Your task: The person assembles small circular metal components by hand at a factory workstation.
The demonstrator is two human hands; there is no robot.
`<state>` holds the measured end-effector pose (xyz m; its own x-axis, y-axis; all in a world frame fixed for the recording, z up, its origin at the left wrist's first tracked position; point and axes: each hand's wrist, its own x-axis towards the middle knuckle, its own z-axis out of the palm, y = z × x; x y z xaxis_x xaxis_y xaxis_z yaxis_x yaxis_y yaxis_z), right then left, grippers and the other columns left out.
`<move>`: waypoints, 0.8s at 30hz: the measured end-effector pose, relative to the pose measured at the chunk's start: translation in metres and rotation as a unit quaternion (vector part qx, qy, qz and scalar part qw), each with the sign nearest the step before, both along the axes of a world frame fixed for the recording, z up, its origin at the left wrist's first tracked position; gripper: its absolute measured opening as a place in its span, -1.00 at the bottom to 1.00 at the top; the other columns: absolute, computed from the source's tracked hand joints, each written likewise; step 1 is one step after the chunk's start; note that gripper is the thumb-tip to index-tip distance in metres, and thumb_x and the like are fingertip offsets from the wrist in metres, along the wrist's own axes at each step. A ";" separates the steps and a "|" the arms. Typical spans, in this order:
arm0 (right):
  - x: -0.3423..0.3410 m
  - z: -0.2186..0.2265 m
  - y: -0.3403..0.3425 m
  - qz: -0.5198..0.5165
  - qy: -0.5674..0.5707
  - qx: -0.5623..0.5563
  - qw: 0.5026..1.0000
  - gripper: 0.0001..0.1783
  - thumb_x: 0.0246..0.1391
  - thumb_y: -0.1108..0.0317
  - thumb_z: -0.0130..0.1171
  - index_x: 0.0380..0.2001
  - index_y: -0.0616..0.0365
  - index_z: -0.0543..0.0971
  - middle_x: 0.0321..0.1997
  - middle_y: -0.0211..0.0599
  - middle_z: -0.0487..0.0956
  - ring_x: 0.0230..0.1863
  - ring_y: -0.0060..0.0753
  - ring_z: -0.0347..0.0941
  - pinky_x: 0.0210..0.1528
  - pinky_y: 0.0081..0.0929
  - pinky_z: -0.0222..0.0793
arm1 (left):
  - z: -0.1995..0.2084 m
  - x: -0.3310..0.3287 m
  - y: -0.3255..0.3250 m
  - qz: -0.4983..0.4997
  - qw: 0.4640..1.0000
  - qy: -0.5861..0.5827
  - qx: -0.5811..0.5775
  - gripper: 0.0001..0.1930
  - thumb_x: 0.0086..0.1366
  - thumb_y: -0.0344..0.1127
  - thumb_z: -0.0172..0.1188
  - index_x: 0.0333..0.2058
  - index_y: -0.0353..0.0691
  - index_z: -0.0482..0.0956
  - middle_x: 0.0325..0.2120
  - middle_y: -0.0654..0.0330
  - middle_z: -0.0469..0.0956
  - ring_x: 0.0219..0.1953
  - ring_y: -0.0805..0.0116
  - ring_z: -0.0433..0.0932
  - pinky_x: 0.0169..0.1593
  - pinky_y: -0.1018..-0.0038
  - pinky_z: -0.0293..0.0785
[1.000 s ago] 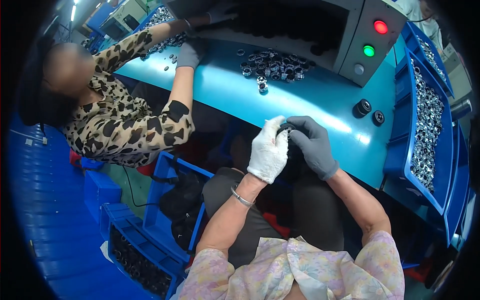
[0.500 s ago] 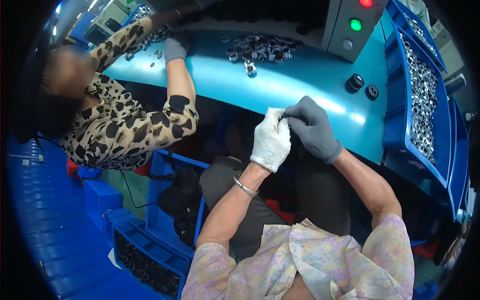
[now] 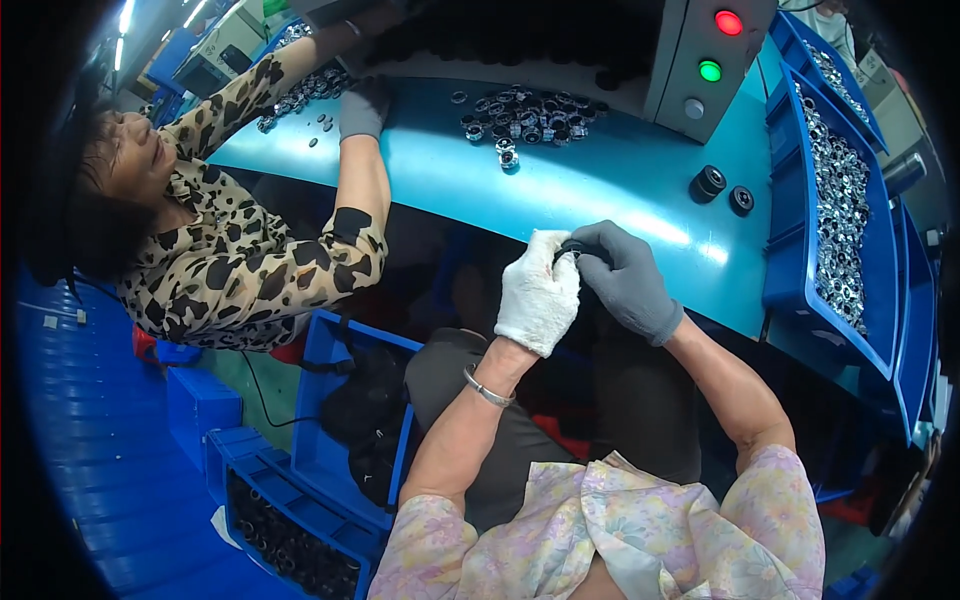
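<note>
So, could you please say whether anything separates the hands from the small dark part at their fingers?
Nothing visible does: the white-gloved left hand and grey-gloved right hand hold the small dark part between them, which fingers partly cover.

**Covered and unclear parts around the workbench**

At the near edge of the turquoise workbench [image 3: 450, 180], the small dark part [image 3: 571, 247] is mostly covered by the white-gloved left hand [image 3: 540, 293] and the grey-gloved right hand [image 3: 630, 280]; its full shape cannot be told. Above the workbench, the grey machine [image 3: 685, 75] is cut by the upper edge, and its inside is too dark. There the co-worker's far hand gets lost, beyond the spotted sleeve [image 3: 225, 105]. Right of the workbench, the metal pieces [image 3: 838, 220] are too small for telling details.
</note>
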<state>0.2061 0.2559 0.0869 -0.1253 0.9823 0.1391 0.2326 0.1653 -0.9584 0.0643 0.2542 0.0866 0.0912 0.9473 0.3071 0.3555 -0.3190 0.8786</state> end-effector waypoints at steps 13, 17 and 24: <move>0.021 0.019 0.001 0.100 0.188 -0.149 0.966 -0.65 0.09 0.41 0.07 -0.04 0.28 0.49 -0.28 -0.34 0.54 -0.42 -0.62 0.38 -0.33 -0.64 0.35 | 0.020 -0.018 0.004 -0.141 0.887 -0.289 -0.331 -0.83 0.38 -0.28 0.07 -0.23 -0.29 0.45 -0.47 0.18 0.52 -0.68 0.57 0.42 -0.62 0.62 0.35; 0.024 0.022 0.004 0.124 0.213 -0.156 0.957 -0.60 0.10 0.42 0.08 0.03 0.28 0.46 -0.28 -0.32 0.55 -0.42 -0.63 0.39 -0.37 -0.65 0.32 | 0.020 -0.020 0.006 -0.188 0.848 -0.362 -0.339 -0.82 0.37 -0.26 0.10 -0.29 -0.27 0.43 -0.51 0.19 0.51 -0.67 0.56 0.42 -0.63 0.60 0.34; 0.023 0.032 -0.003 0.103 0.171 -0.140 0.970 -0.66 0.12 0.42 0.03 -0.04 0.31 0.50 -0.29 -0.34 0.55 -0.39 -0.64 0.42 -0.34 -0.65 0.38 | 0.030 -0.014 0.000 -0.159 0.882 -0.299 -0.329 -0.75 0.37 -0.15 0.09 -0.31 -0.25 0.44 -0.55 0.22 0.49 -0.65 0.51 0.41 -0.58 0.57 0.33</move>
